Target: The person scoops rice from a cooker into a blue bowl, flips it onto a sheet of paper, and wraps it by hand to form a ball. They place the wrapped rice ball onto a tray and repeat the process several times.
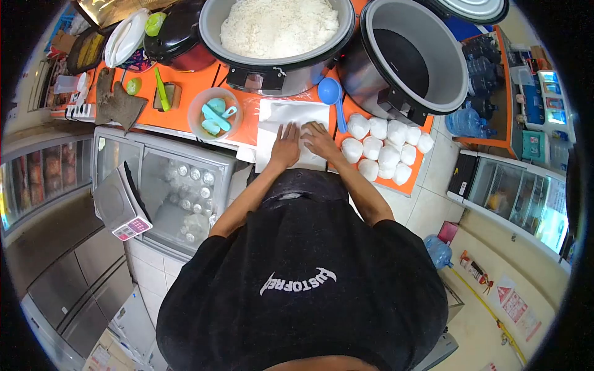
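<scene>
White wrapping paper [294,111] lies on the orange counter in front of my body. My left hand [286,147] rests flat on its middle, fingers stretched forward. Close beside it, my right hand [319,142] lies on the paper with fingers apart and slightly bent; what is under its fingertips is hidden. To the right sit several rounded white bundles [372,148], grouped and partly stacked. A blue ladle [330,91] lies between the paper and the bundles. Beyond the paper stands a large cooker pot [272,77] with white rice [278,28] in it.
A second large pot [402,62], its lid off, stands at right. A plastic tub [215,114] with turquoise scoops is left of the paper. Farther left are a green-handled knife [162,89] and a grey cloth [117,102]. A scale [122,201] rests on the glass-topped freezer [176,191].
</scene>
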A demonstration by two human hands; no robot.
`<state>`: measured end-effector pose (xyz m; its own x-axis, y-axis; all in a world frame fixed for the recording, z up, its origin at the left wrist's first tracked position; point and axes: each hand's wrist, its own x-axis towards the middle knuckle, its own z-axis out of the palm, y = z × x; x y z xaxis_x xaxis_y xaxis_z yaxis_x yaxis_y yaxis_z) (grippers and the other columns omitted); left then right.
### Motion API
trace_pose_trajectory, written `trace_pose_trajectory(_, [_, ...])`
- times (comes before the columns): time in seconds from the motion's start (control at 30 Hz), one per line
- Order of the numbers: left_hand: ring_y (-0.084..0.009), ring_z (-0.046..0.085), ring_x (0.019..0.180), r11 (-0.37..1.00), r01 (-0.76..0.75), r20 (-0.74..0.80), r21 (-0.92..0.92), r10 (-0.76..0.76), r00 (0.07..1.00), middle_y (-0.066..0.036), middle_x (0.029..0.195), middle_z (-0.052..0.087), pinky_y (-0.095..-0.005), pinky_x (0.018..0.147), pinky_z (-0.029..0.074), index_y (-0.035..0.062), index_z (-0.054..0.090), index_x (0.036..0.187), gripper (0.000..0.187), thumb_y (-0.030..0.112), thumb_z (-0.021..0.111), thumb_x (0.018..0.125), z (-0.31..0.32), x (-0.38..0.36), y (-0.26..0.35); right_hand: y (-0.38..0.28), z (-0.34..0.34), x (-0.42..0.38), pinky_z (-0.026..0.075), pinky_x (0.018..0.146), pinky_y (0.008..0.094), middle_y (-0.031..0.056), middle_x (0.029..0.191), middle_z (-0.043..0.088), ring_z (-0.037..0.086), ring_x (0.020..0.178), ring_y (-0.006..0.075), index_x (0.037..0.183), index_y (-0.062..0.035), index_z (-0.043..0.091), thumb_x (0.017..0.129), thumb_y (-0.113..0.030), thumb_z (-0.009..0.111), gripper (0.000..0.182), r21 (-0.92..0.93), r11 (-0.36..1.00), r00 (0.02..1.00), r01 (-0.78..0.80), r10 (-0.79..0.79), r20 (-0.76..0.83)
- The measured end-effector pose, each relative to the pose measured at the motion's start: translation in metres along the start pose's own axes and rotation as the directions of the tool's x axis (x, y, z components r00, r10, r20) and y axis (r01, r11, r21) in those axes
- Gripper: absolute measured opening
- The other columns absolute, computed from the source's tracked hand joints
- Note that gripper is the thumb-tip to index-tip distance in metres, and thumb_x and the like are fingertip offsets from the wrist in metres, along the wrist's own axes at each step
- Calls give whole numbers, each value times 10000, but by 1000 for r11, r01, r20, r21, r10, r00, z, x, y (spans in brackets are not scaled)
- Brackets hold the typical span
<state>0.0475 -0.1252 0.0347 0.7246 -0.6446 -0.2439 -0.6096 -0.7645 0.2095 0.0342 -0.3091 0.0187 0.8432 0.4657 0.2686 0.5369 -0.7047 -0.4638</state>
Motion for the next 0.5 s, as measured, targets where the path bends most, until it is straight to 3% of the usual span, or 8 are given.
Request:
trace_pose_trajectory(0.07, [-301, 194, 1455, 1000, -17, -88, 18, 19, 996, -207, 1525, 282, -486, 1190, 83, -73, 326, 1427, 668, 168, 492, 827, 19, -17, -2, 10, -4, -2, 409, 992, 408, 110, 1186, 549, 487, 1183, 316, 1041, -82, 616, 690, -49, 686, 360, 76, 992, 994, -105, 107, -20])
trace_pose_trajectory(0.13, [-290, 144, 1469, 992, -25, -124, 121, 40, 991, -200, 1553, 221, -484, 1192, 68, -64, 282, 1451, 715, 173, 502, 814, 10, -32, -1, 30, 5, -7, 401, 994, 411, 136, 1261, 537, 490, 1188, 335, 1136, -85, 602, 664, -1, 681, 485, 235, 871, 898, -431, 440, 16])
trace_pose_trajectory(0.2, [-268, 128, 1475, 993, -15, -69, 116, 23, 997, -184, 1573, 173, -478, 1196, 55, -52, 256, 1465, 743, 179, 511, 807, 4, -38, 4, 42, 8, -8, 448, 945, 384, 152, 1214, 591, 566, 1111, 326, 1168, -71, 601, 663, 21, 695, 521, 191, 892, 907, -409, 421, -24])
trace_pose_trajectory(0.27, [-243, 126, 1477, 990, -140, -66, 22, 142, 988, -162, 1576, 178, -470, 1199, 49, -36, 261, 1470, 758, 202, 531, 803, 1, -36, 5, 44, 6, -2, 506, 847, 361, 135, 1076, 662, 645, 963, 299, 1150, -60, 615, 692, -6, 722, 473, 423, 640, 756, -641, 621, 206])
trace_pose_trajectory(0.33, [-236, 128, 1476, 987, -156, -42, 24, 157, 987, -155, 1578, 177, -468, 1200, 48, -29, 247, 1476, 767, 223, 537, 812, 3, -43, 1, 48, 17, -13, 531, 758, 355, 111, 933, 696, 680, 833, 263, 1122, -31, 626, 701, -29, 747, 437, 311, 678, 746, -666, 620, 243])
trace_pose_trajectory(0.4, [-229, 130, 1476, 986, -163, -34, 28, 164, 986, -147, 1580, 175, -467, 1201, 47, -22, 234, 1483, 777, 245, 544, 821, 3, -42, -7, 49, 34, -23, 528, 737, 357, 124, 931, 700, 678, 819, 222, 1123, -8, 620, 704, -57, 763, 445, 428, 754, 774, -498, 609, -174])
trace_pose_trajectory(0.43, [-232, 134, 1475, 988, -153, -75, -33, 150, 986, -148, 1579, 177, -467, 1201, 47, -22, 216, 1487, 783, 261, 542, 833, 3, -45, -11, 48, 37, -24, 528, 737, 357, 124, 931, 700, 678, 819, 222, 1123, -8, 620, 704, -57, 763, 445, 429, 753, 773, -499, 610, -171])
trace_pose_trajectory(0.5, [-267, 167, 1464, 974, -156, -141, -163, 133, 981, -168, 1571, 184, -471, 1199, 64, -23, 173, 1494, 792, 297, 538, 869, 5, -50, -17, 47, 43, -33, 529, 730, 338, 138, 969, 700, 676, 823, 191, 1153, 5, 596, 712, -59, 765, 476, 338, 601, 656, -724, 752, 70])
